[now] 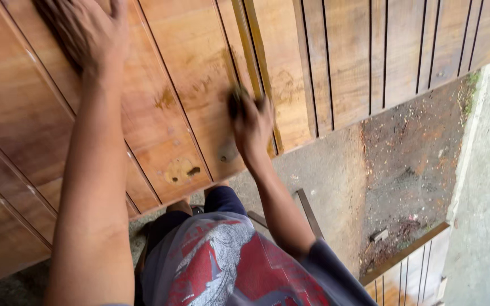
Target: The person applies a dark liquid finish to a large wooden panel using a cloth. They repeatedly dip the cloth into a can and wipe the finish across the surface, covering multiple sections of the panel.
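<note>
left hand (89,31) flat, fingers apart, on the wooden door (188,85); right hand (252,122) clamped on a dark pad (235,102) (blurred).

Two hands are up on the woodwork: one left hand (89,34) and one right hand (252,122). Under the right hand sits one small dark pad (235,101), perhaps sandpaper, too blurred to be sure. There is one large slatted wooden panel (188,73), with two pale filler patches (181,170) low on its boards. One second slatted piece (404,277) lies at the lower right. One small grey block (379,234) rests on the dirt.
</note>
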